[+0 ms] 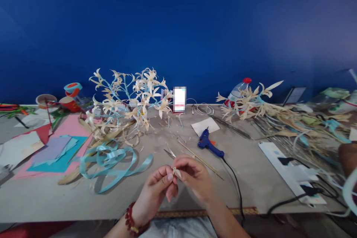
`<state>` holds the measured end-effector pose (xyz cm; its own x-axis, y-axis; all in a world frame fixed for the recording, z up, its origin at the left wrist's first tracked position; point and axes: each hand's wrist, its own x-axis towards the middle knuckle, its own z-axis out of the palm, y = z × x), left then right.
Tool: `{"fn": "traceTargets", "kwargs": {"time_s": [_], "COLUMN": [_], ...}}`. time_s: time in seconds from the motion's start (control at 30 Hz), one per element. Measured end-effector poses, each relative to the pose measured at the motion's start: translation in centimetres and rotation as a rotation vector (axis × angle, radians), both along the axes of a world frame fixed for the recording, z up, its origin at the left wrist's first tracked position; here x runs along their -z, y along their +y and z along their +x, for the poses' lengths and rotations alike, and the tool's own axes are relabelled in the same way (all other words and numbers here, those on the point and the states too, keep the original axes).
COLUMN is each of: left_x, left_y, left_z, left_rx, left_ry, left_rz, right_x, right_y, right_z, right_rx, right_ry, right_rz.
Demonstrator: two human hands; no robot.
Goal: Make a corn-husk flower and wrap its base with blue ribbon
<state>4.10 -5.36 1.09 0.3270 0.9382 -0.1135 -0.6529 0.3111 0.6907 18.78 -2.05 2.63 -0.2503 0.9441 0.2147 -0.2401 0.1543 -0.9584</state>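
Both of my hands meet over the front middle of the table. My left hand (157, 185), with a red beaded bracelet at the wrist, pinches a small cream petal-like piece (176, 172) between thumb and fingers. From the other side, my right hand (195, 176) grips the same piece, its fingers partly hiding it. Just beyond the fingertips lie small scissors (170, 152), their handles covered by the hands. A thin stick (200, 156) rests to the right of them. Further right, a blue glue gun (208, 143) lies with its nozzle on white paper (198, 127).
Cream artificial flowers (150, 76) on blue stems stand at the back left. Light-blue ribbon (108, 156) loops in front of coloured paper sheets (60, 154). A white power strip (290, 173) with black cables lies right, near dried stalks and a red-capped bottle (240, 89). A lit phone (179, 98) stands behind.
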Motion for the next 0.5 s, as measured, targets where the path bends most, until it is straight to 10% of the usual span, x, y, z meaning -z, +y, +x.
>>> {"fn": "traceTargets", "kwargs": {"time_s": [0.5], "left_x": [-0.05], "left_y": [0.03], "left_z": [-0.25], "left_rx": [-0.031], "left_ry": [0.136], "left_rz": [0.021], "right_x": [-0.61], "right_y": [-0.41], "right_z": [0.06], "right_rx": [0.02], "right_ry": [-0.064], "right_rz": [0.051]}}
